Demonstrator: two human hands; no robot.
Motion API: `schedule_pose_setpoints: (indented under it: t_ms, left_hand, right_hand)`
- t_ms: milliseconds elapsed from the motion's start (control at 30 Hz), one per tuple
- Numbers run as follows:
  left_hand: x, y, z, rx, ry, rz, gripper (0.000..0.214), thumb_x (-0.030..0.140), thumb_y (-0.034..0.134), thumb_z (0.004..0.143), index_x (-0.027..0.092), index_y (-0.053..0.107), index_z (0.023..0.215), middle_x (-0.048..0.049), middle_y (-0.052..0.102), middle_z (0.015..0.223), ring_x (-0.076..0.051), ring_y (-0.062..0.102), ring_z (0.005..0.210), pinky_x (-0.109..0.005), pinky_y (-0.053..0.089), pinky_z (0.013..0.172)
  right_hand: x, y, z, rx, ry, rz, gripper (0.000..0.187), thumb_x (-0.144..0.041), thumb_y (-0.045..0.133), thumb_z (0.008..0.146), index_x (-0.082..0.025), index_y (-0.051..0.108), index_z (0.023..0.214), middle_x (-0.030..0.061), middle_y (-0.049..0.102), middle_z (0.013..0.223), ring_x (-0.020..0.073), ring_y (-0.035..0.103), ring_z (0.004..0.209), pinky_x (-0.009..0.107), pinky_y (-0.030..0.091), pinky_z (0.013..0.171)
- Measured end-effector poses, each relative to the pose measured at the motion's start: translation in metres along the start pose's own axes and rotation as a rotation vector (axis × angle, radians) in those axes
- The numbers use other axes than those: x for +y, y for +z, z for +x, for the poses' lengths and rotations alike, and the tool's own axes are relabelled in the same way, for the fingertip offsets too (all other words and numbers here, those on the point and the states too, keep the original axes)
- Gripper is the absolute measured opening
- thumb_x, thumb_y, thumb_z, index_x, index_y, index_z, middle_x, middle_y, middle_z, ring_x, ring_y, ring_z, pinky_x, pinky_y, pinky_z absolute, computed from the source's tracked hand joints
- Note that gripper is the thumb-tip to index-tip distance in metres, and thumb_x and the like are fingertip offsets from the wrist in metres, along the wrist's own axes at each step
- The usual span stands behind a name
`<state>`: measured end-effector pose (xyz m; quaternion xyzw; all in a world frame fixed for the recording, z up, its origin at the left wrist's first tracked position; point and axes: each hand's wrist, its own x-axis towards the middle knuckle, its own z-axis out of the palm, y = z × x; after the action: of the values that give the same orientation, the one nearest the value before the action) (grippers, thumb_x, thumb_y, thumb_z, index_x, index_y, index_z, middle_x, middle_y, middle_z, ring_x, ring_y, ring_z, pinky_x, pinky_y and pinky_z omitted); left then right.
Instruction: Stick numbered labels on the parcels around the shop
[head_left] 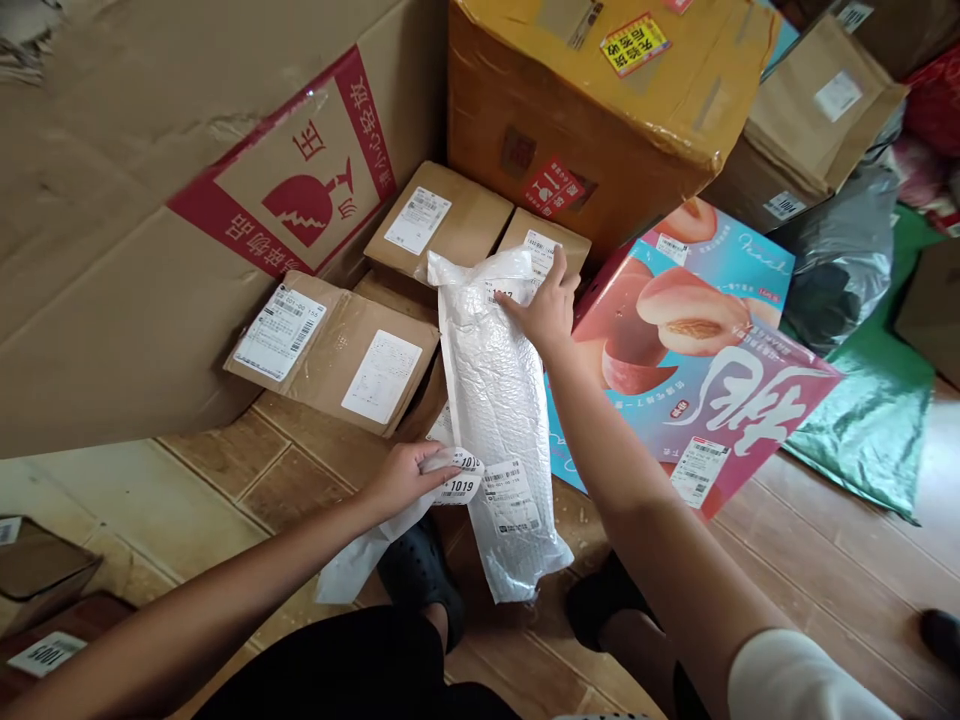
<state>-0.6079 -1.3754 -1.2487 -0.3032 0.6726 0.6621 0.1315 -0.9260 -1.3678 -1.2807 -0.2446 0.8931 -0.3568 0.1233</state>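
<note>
A long white bubble-wrap parcel (501,400) lies across the brown cardboard parcels, with a printed shipping label near its lower end. My right hand (546,305) rests on the parcel's upper part, fingers pressed onto a small number sticker there. My left hand (405,475) is closed on a strip of white number stickers (459,478) reading 1019, right beside the parcel's left edge. A strip of white backing paper hangs down from that hand.
Flat brown parcels (337,345) with labels lie to the left, under a big fragile-marked carton (150,200). A taped yellow-brown box (592,110) stands behind. A pink peach gift box (697,350) and grey and green bags (862,390) lie right. My black shoes (424,575) stand on the wood floor.
</note>
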Motion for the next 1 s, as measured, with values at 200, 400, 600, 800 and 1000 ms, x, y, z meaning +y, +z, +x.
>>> schedule_pose_setpoints:
  t_ms: [200,400,600,800,1000]
  left_hand:
    - [-0.013,0.003,0.003,-0.009,-0.028,-0.02,0.034,0.048,0.065,0.079,0.016,0.069,0.088,-0.003,0.072,0.081,-0.02,0.065,0.075,-0.024,0.047,0.062]
    - [-0.021,0.007,0.0,-0.003,-0.078,-0.128,0.033,0.046,0.066,0.079,0.016,0.069,0.092,-0.0034,0.072,0.086,-0.02,0.065,0.079,-0.025,0.048,0.066]
    - [-0.033,0.016,-0.006,0.019,0.0,-0.16,0.027,0.042,0.065,0.081,0.017,0.074,0.08,-0.0032,0.065,0.084,-0.019,0.061,0.083,-0.028,0.046,0.077]
    - [-0.034,0.026,-0.013,0.078,0.114,-0.205,0.028,0.039,0.056,0.089,0.018,0.075,0.092,-0.0048,0.062,0.09,-0.018,0.057,0.091,-0.028,0.044,0.085]
    - [-0.035,0.023,-0.013,0.14,0.014,-0.293,0.029,0.04,0.057,0.088,0.017,0.071,0.1,-0.0044,0.069,0.096,-0.02,0.061,0.095,-0.029,0.045,0.087]
  right_hand:
    - [0.001,0.014,-0.017,-0.218,0.286,0.136,0.082,-0.074,0.068,0.057,-0.011,0.056,0.108,0.0189,0.063,0.104,0.0336,0.061,0.098,0.051,0.048,0.086]
    - [0.023,-0.038,0.005,0.08,0.145,0.08,0.074,-0.069,0.065,0.065,-0.011,0.055,0.109,0.0187,0.064,0.105,0.0312,0.062,0.096,0.049,0.049,0.085]
    - [0.03,-0.074,0.01,0.165,-0.027,-0.118,0.087,-0.055,0.071,0.069,-0.011,0.037,0.135,0.0234,0.049,0.13,0.0387,0.048,0.121,0.06,0.04,0.096]
    - [-0.017,-0.066,-0.15,-0.565,-0.239,0.094,0.042,-0.048,0.061,0.084,-0.02,0.059,0.116,0.0103,0.065,0.109,0.0252,0.062,0.098,0.04,0.052,0.081]
    - [0.009,-0.022,-0.245,-0.74,0.237,0.463,0.029,-0.044,0.068,0.079,-0.02,0.066,0.096,0.0011,0.067,0.075,0.0137,0.058,0.062,0.026,0.046,0.057]
